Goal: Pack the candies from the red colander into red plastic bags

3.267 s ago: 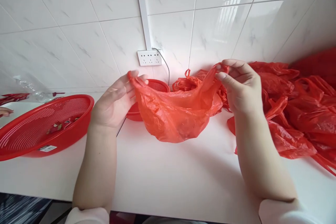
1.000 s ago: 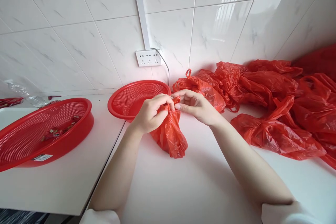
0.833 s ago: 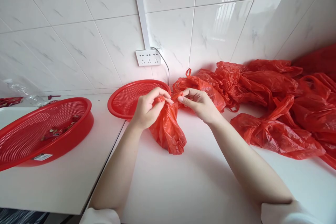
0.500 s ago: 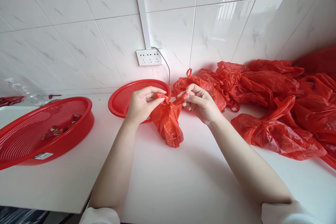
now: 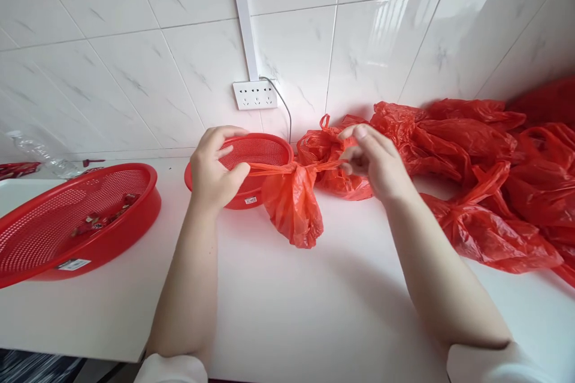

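Observation:
A small red plastic bag hangs between my hands, its handles drawn out sideways and crossing at a gathered neck. The handle on the left runs to my left hand, whose fingers are closed on it. On the other side, my right hand grips the opposite handle with its lower fingers, while thumb and index finger are raised. Behind the bag and my left hand stands a round red perforated basket, partly hidden by them.
A larger red basket with small wrapped pieces is at the left. Beyond it lies a clear plastic bottle. Several filled red bags are heaped at the right. A socket strip is on the tiled wall.
My hands have moved apart, the left one leftward and the right one rightward. The bag's handles are now stretched long and taut, and its neck is pulled tighter.

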### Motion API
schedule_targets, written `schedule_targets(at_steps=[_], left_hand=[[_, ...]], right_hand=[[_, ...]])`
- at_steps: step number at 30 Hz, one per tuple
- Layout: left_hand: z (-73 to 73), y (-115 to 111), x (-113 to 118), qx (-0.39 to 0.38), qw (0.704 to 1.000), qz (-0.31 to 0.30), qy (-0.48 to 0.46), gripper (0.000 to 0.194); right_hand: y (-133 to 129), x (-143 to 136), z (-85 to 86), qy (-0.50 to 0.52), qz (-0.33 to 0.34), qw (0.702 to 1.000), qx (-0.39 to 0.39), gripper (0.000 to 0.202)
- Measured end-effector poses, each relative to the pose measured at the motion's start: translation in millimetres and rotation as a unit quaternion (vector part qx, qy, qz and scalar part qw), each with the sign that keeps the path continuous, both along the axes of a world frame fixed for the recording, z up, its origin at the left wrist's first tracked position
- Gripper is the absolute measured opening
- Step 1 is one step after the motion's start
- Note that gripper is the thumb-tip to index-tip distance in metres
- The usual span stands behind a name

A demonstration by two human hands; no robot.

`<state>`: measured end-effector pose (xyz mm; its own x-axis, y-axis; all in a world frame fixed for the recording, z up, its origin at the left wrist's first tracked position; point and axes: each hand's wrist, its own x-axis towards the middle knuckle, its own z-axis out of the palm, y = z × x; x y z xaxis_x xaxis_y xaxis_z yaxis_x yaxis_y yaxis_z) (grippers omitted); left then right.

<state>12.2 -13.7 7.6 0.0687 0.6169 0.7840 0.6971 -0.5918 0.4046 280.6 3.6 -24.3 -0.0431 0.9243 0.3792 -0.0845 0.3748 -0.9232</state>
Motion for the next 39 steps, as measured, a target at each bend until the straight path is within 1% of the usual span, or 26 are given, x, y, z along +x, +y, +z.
schedule_targets(at_steps=[2, 5, 7, 9, 11, 13, 14, 17, 19, 21, 23, 26, 27, 28, 29, 31, 32, 33, 35, 36, 37, 39], left_hand=[[5.7, -5, -7, -0.01, 1.0, 0.001, -0.011, 0.051], [10.3, -9, -16, -0.019, 0.999, -0.012, -0.037, 0.055], [9.7, -7, -20, -0.047, 0.998, -0.024, -0.046, 0.058], [6.7, -4, -25, -0.108, 0.992, -0.031, -0.051, 0.061], [3.2, 0, -30, -0.195, 0.979, -0.041, -0.045, 0.062], [0.8, 3, -36, -0.271, 0.961, -0.054, -0.015, 0.058], [0.1, 4, -39, -0.292, 0.954, -0.061, 0.003, 0.055], [-0.8, 5, -44, -0.311, 0.946, -0.077, 0.043, 0.049], [-1.4, 6, -45, -0.325, 0.94, -0.091, 0.054, 0.045], [-1.8, 7, -45, -0.345, 0.93, -0.105, 0.064, 0.039], [-0.3, 4, -46, -0.355, 0.924, -0.118, 0.085, 0.035], [7.3, -7, -55, -0.364, 0.916, -0.128, 0.115, 0.042], [10.5, -12, -60, -0.361, 0.919, -0.117, 0.107, 0.042], [13.1, -17, -67, -0.35, 0.928, -0.092, 0.089, 0.041], [14.5, -20, -76, -0.33, 0.94, -0.054, 0.064, 0.039], [11.4, -20, -101, -0.274, 0.96, 0.058, 0.016, 0.039], [6.4, -17, -116, -0.245, 0.961, 0.126, -0.006, 0.04], [-0.9, -11, -134, -0.223, 0.955, 0.192, -0.025, 0.041], [-20.5, 6, -173, -0.157, 0.941, 0.288, -0.086, 0.042], [-31.7, 15, -192, -0.109, 0.932, 0.319, -0.133, 0.039], [-42.8, 23, -209, -0.093, 0.924, 0.338, -0.152, 0.038], [-62.7, 37, -236, -0.085, 0.916, 0.358, -0.163, 0.049]], right_hand=[[-1, 17, 7.3, -0.016, -0.086, 0.996, 0.006, 0.041], [-5, 36, 14.7, -0.048, -0.198, 0.979, 0.016, 0.051], [-6, 41, 15.6, -0.07, -0.24, 0.968, 0.027, 0.055], [-4, 41, 13.6, -0.081, -0.259, 0.961, 0.05, 0.054], [-2, 38, 10.6, -0.105, -0.265, 0.956, 0.073, 0.046], [-2, 37, 8.8, -0.153, -0.246, 0.955, 0.069, 0.04], [-2, 37, 8.6, -0.182, -0.229, 0.954, 0.058, 0.039], [-5, 39, 9.7, -0.267, -0.178, 0.947, 0.034, 0.04], [-6, 40, 10.4, -0.311, -0.176, 0.933, 0.042, 0.04], [-7, 39, 9.8, -0.344, -0.191, 0.917, 0.06, 0.038], [-7, 36, 7.7, -0.374, -0.2, 0.901, 0.093, 0.032], [-6, 27, 2.1, -0.4, -0.18, 0.881, 0.18, 0.019], [-6, 22, -0.1, -0.401, -0.166, 0.877, 0.207, 0.017], [-6, 17, -2.4, -0.4, -0.152, 0.875, 0.227, 0.018], [-6, 10, -4.8, -0.398, -0.135, 0.875, 0.241, 0.02], [-3, -4, -9.1, -0.389, -0.09, 0.879, 0.259, 0.021], [0, -12, -10.9, -0.383, -0.059, 0.883, 0.265, 0.022], [2, -21, -12.3, -0.376, -0.026, 0.886, 0.27, 0.022], [9, -41, -13.6, -0.373, 0.036, 0.886, 0.272, 0.022], [12, -52, -13.7, -0.38, 0.059, 0.883, 0.268, 0.022], [15, -64, -13.6, -0.393, 0.076, 0.877, 0.264, 0.021], [19, -89, -13.9, -0.432, 0.099, 0.86, 0.253, 0.019]])
